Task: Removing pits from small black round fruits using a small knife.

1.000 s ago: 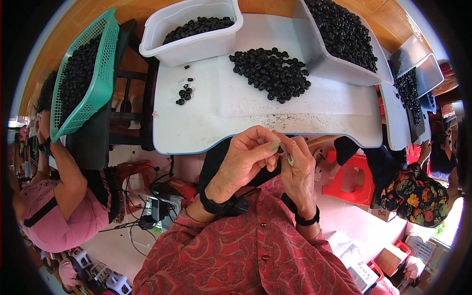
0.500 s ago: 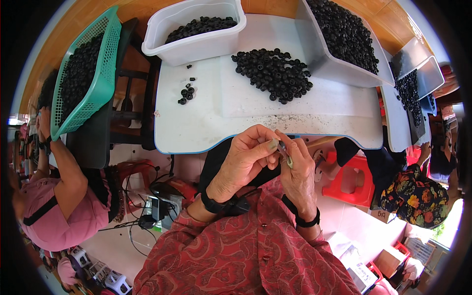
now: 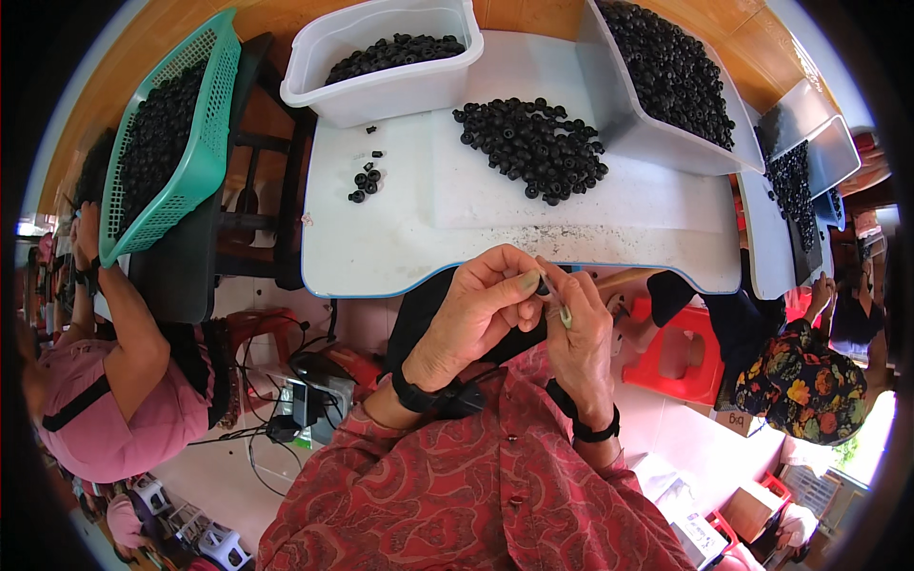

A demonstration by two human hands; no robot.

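In front of my chest, just off the near edge of the white table, my two hands meet. My left hand pinches a small round black part between thumb and fingertips. The fingers of my right hand are closed on a small thin tool with a pale green end; its tip is at the black part, and its exact kind is too small to tell. Beyond the hands a loose pile of black ring-like parts lies on the table. A few more small black parts lie at its left.
A white tub and a large translucent bin, both holding black parts, stand at the back. At left, a person in pink works by a green basket. A red stool and a person in a flowered top are at right.
The black part's dark rounded side now shows at my left fingertips, where the shiny tool showed before. My hands keep nearly the same place, and the view has shifted slightly.
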